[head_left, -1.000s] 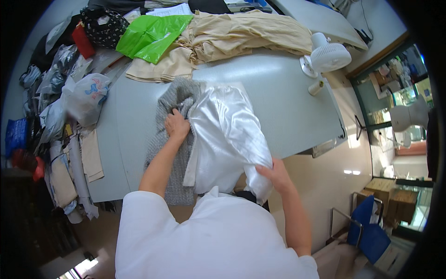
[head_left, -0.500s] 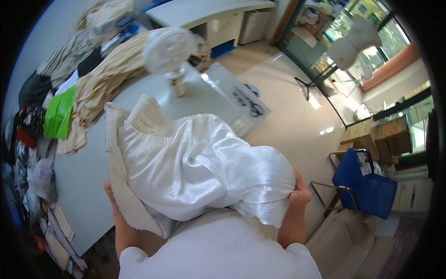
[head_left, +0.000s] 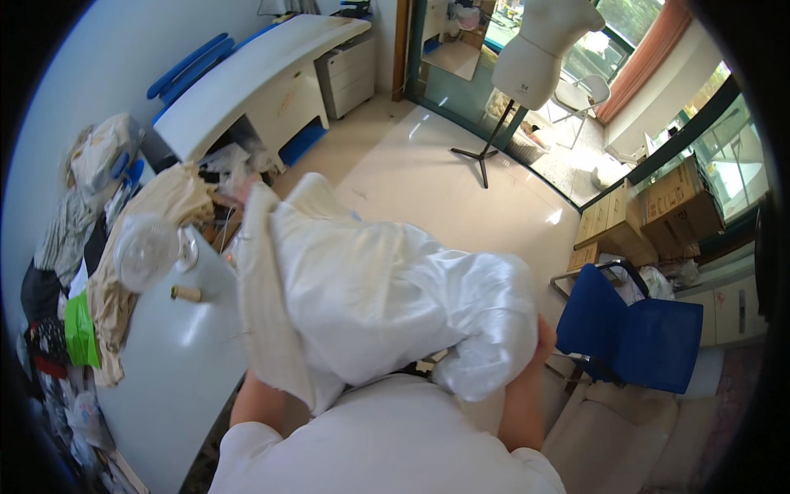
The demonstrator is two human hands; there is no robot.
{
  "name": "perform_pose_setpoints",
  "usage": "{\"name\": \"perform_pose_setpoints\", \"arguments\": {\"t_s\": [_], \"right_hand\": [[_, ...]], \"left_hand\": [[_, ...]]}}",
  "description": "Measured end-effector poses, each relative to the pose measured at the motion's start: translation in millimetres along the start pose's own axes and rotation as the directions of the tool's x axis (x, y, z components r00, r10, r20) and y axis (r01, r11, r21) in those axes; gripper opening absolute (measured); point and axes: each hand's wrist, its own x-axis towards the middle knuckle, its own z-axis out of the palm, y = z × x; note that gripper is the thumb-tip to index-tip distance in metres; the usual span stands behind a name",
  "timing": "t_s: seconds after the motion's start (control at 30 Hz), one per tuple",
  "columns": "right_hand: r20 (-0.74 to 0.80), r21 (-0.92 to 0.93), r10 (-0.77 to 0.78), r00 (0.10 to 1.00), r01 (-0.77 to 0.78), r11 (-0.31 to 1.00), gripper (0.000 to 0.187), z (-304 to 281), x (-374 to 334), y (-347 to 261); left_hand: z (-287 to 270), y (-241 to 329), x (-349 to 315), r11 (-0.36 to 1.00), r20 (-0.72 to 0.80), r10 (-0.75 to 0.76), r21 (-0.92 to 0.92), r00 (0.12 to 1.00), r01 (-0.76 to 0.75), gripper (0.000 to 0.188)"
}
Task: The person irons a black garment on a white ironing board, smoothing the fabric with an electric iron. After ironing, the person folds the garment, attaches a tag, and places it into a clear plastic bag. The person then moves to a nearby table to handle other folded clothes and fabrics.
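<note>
A white satin garment hangs bunched in front of my chest, with a stiff cream panel with a rough edge along its left side. At the garment's right end, my right hand is closed on the gathered satin; most of its fingers are hidden behind the cloth. My left forearm rises behind the cream panel, which hides the left hand and its fingers. Left of the garment, on the grey table, are a spool of thread and a white desk fan.
Piled cloth lies along the table's left side. Ahead stand a white desk, a drawer unit and a dress form on a stand. Cardboard boxes and a blue chair are at right.
My view has turned right, so the table and fan have shifted left and the dress form stands nearer the middle. The garment has moved off the table's middle toward the floor side.
</note>
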Motion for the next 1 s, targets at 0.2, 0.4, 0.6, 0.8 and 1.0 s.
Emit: {"name": "perform_pose_setpoints", "arguments": {"t_s": [0.2,0.4,0.6,0.8,1.0], "right_hand": [[-0.368,-0.289,-0.308,0.878,0.207,0.935,0.04,-34,98,-126],[-0.504,-0.092,-0.375,0.778,0.384,0.919,0.039,-130,177,-228],[-0.645,-0.016,-0.287,0.708,0.363,0.932,0.037,-243,305,-347],[-0.472,-0.05,-0.064,0.879,0.046,0.998,0.049,-306,469,-507],[-0.039,-0.581,0.249,0.968,-0.224,0.782,0.058,-352,655,-640]], "left_hand": [[197,-9,138,0.972,0.238,-0.229,0.102,0.944,0.21,0.041],[410,-70,246,0.893,0.391,-0.444,0.265,0.807,0.363,0.042],[610,-158,339,0.836,0.378,-0.543,0.325,0.75,0.441,0.043],[827,-180,401,0.782,0.404,-0.614,0.19,0.678,0.594,0.06],[1001,-222,502,0.746,0.534,-0.632,0.221,0.562,0.629,0.062]]}}
